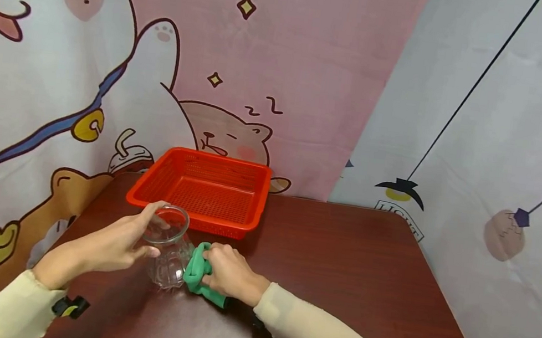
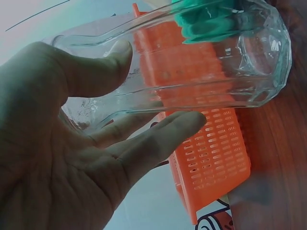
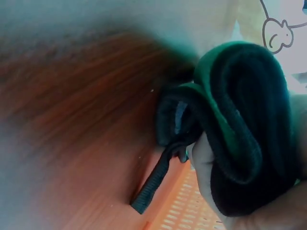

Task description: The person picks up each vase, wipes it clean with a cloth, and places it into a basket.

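Observation:
A clear glass vase [image 1: 169, 266] with a wide round rim and a ribbed body is at the left of the table, in front of the basket. My left hand [image 1: 129, 239] holds it by the neck, thumb on one side and fingers on the other, as the left wrist view also shows. Bunched in my right hand [image 1: 229, 273] is a folded green cloth [image 1: 196, 269], up against the right side of the vase. One corner of the cloth hangs loose in the right wrist view. Whether the vase's base touches the table cannot be told.
Just behind the vase sits a red plastic basket [image 1: 217, 199] with slotted walls, near the table's back edge. The dark brown table [image 1: 340, 266] stretches to the right. Printed cloth hangings [image 1: 311, 84] stand close behind and at both sides.

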The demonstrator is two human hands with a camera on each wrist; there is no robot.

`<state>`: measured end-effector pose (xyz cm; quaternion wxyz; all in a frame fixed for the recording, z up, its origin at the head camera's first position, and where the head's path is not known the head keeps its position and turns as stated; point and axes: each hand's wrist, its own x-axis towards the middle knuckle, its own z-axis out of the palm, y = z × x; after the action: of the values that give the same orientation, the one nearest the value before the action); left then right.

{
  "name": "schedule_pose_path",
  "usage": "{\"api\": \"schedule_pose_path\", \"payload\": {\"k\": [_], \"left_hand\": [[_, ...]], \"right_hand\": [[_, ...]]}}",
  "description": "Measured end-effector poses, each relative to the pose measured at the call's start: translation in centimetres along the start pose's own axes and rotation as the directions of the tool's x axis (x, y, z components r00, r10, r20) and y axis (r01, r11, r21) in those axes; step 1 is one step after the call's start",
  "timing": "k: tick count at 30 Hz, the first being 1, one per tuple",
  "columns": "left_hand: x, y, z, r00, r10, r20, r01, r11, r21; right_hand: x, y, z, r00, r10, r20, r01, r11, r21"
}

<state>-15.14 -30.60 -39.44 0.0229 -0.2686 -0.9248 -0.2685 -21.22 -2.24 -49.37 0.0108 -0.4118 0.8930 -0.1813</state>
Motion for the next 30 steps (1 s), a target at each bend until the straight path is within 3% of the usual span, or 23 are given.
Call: {"api": "schedule_pose_path", "payload": {"k": [14,30], "left_hand": [[-0.73,-0.09,0.4,1.0,-0.03,0.009,0.03,0.999,-0.032],[-0.1,-0.23,0.15,1.0,-0.006,0.002,0.006,1.0,-0.005]], "right_hand": [[-0.17,-0.53,0.36,1.0,0.004,0.011,-0.004,1.0,0.028],[-0.04,-0.26,-0.07,0.999,0.027,-0.021,-0.025,0.997,0.072]]}}
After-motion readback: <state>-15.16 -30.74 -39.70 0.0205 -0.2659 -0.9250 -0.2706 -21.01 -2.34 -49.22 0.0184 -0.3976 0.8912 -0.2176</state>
